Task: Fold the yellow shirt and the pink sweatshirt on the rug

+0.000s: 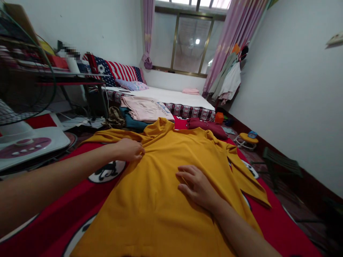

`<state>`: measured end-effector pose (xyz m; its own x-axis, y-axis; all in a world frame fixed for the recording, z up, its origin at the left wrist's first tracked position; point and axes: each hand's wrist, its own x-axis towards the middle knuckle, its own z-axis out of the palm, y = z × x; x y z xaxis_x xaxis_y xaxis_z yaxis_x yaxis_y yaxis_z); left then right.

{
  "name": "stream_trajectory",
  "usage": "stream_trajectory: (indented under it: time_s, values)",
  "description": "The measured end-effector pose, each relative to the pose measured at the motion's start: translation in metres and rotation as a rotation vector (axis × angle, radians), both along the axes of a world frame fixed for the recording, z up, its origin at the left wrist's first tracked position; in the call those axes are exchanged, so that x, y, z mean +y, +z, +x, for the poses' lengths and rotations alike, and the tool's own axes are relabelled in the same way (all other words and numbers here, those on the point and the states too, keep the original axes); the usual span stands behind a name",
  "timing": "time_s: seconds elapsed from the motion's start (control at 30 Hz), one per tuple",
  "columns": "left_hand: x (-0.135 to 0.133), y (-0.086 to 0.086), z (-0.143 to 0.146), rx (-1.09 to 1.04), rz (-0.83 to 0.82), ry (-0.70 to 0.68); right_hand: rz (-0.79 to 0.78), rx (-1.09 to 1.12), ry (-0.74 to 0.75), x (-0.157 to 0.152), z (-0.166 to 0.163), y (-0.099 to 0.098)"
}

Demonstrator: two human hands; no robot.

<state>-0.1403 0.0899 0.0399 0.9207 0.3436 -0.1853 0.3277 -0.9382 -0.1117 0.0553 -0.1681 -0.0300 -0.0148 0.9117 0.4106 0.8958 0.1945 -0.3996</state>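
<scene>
A mustard-yellow long-sleeved top (158, 200) lies spread flat on a red blanket with round cartoon prints (66, 200), its collar end pointing away from the person toward the bed (177, 97); the left hand (130, 149) is at the near-left shoulder seam, fingers (139, 152) closed in a pinch on the yellow cloth there; the right hand (197, 187) lies palm down on the chest of the top, fingers (184, 175) spread and relaxed, gripping nothing, only pressing.

The left sleeve (112, 136) trails out flat toward the fan; the right sleeve (248, 175) is already folded in loose creases along the far side, its cuff end lying on the red blanket.

To my eye the work in hand is squaring the shoulder for a fold; it goes best if the flat hand stays heavy on the middle so the body does not creep while the pinching hand draws the seam; the pull should run level with the cloth rather than upward, or the collar bunches; the ridge of slack beside the left hand wants stroking outward before any crease is set.

Beyond the collar sit a stack of folded clothes (143, 109) and a dark red garment (206, 127); a standing fan (24, 92) crowds the left edge.
</scene>
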Motion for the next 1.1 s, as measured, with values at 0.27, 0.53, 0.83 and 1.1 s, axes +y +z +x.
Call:
stream_trajectory:
  time_s: [0.27, 0.53, 0.83, 1.1]
  values:
    - [-0.029, -0.003, 0.096, -0.319, 0.001, 0.067, 0.007, 0.068, -0.003, 0.002, 0.000, -0.001]
    - [-0.042, -0.078, 0.150, -0.443, -0.131, 0.089, 0.066, 0.348, -0.168, 0.005, 0.011, -0.011]
    - [-0.041, -0.085, 0.149, -0.459, -0.104, 0.098, 0.129, 0.366, -0.576, 0.008, 0.087, 0.012]
    - [-0.043, -0.085, 0.150, -0.469, -0.126, 0.116, -0.108, -0.239, -1.107, 0.034, 0.214, 0.032]
